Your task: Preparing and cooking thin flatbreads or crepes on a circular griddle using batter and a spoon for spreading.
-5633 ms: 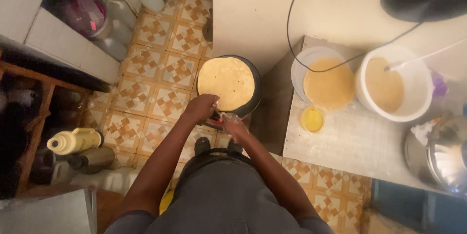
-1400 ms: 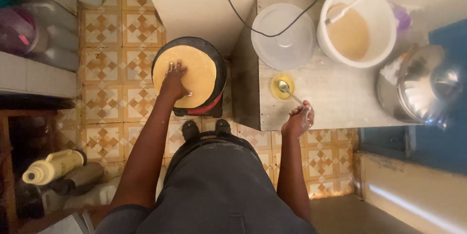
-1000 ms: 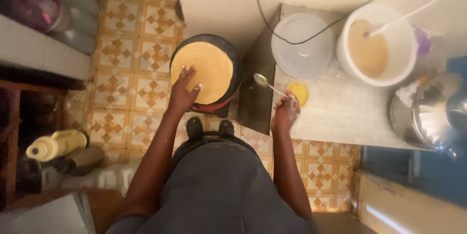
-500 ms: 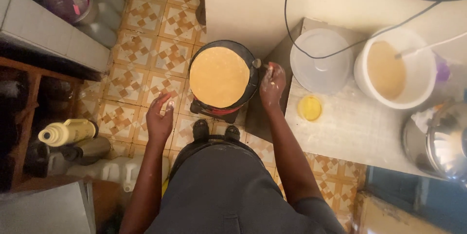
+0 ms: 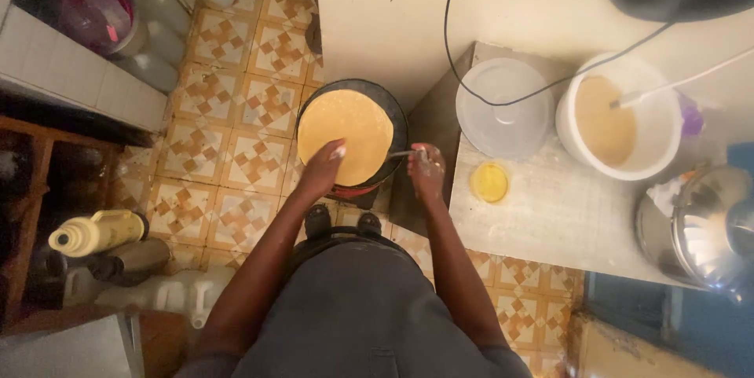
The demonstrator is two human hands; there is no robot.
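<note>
A round yellow flatbread point(image 5: 345, 130) lies on a black round pan point(image 5: 397, 115) that sits on a low stove on the floor. My left hand point(image 5: 323, 167) rests its fingertips on the near edge of the flatbread. My right hand point(image 5: 426, 174) is at the pan's right rim and grips a metal spoon point(image 5: 399, 155) whose end points at the flatbread. A small yellow bowl point(image 5: 489, 182) with yellow liquid stands on the grey table point(image 5: 550, 221) just right of my right hand.
On the table stand a lidded white tub point(image 5: 505, 99), a white bucket of beige batter point(image 5: 619, 115) with a stick in it, and a steel pot point(image 5: 707, 225). A black cable crosses the wall. Bottles point(image 5: 98, 231) and jugs stand on the tiled floor at left.
My left hand has moved up from beside my body onto the flatbread's near edge. My right hand has stayed at the pan's right rim, with the spoon now visible.
</note>
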